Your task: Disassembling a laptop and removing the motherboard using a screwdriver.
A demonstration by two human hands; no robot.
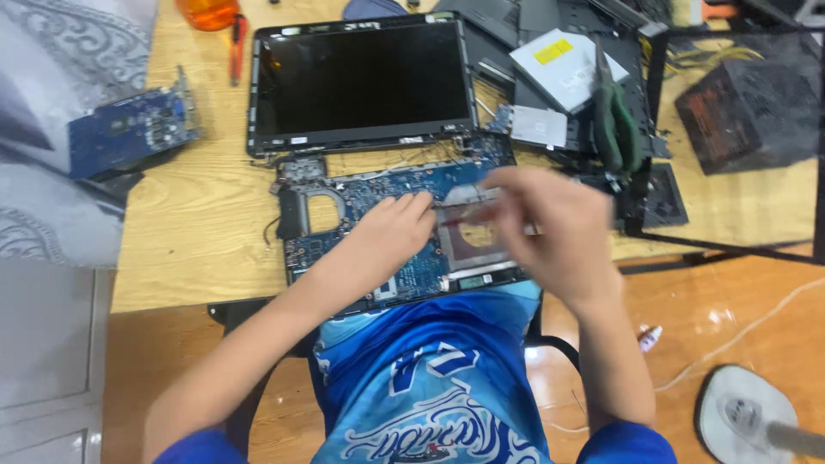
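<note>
Head view, looking down at my workbench. My left hand (391, 230) lies flat at centre frame, fingers extended and together, pressing on the blue laptop motherboard (404, 185); I judge this steadies the board, which overhangs the near edge of the wooden table (193, 223) above my lap. My right hand (554, 225), just right of centre, is motion-blurred; its fingers appear curled over the square metal plate (468, 236) at the board's middle, possibly around a thin tool, but I cannot tell what, if anything, they grip. The plate sits directly between my two sets of fingertips, touching or nearly touching both. The detached screen panel (361, 82) lies face up in the upper centre, just beyond the board. Pliers with green handles (619, 125) rest on dark casing parts at upper right, near my right hand. A blue circuit card (129, 129) lies at upper left, well apart.
</note>
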